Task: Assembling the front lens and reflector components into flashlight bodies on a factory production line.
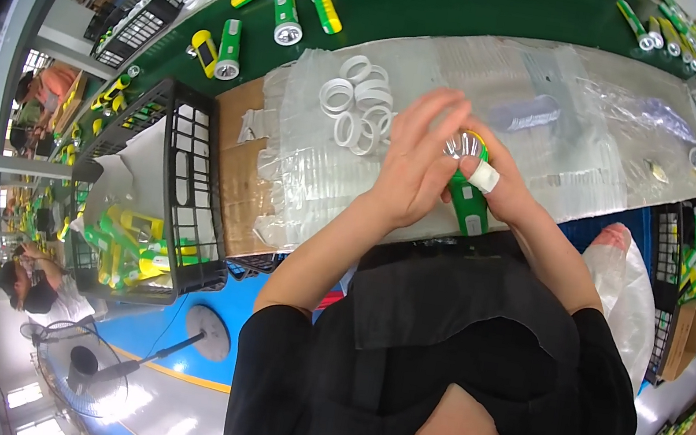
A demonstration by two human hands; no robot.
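Both my hands are together in front of my chest, at the near edge of the work table. My right hand (513, 192) is wrapped round a green flashlight (468, 206) with a yellow edge, its shiny reflector end pointing away from me. A white wrap covers a digit of that hand beside the reflector. My left hand (409, 164) closes against the left side of the flashlight's head, fingers bent over the reflector and partly hiding it. Several loose white rings (356, 98) lie in a cluster just beyond my left hand.
Plastic sheeting (563, 79) covers the table. Flashlights (287, 20) stand and lie on the green surface behind. A black crate (183, 185) of flashlights is at left, another crate (669, 272) at right. A clear plastic bag (660, 115) lies far right; a fan (91, 368) stands lower left.
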